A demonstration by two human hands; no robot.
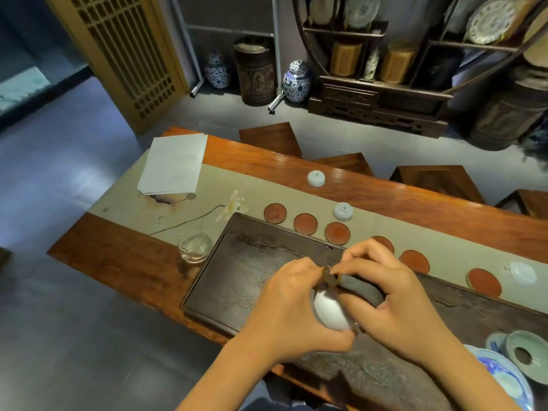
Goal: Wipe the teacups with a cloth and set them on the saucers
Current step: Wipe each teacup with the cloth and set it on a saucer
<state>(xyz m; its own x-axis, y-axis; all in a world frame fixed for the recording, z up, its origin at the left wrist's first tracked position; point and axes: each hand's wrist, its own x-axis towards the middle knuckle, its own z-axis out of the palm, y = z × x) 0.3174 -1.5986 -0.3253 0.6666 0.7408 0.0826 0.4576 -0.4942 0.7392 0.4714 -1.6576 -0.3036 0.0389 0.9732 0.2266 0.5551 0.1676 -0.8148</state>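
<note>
My left hand (292, 310) grips a white teacup (329, 314) over the dark tea tray (237, 271). My right hand (394, 301) presses a dark grey-brown cloth (360, 287) against the cup's rim. Several round reddish saucers lie in a row behind the tray, among them saucer (275, 212), saucer (305, 223) and saucer (337, 232); all those I see are bare. Two white teacups stand upside down on the table, one (342, 211) just behind the row and one (316, 178) farther back. Another white cup (522, 272) sits at the right end.
A glass pitcher (194, 246) stands left of the tray. White paper sheets (173, 164) lie at the far left of the beige runner (189, 203). Blue-and-white dishes and a celadon bowl (526, 355) sit at the lower right. Wooden stools (271, 137) line the table's far side.
</note>
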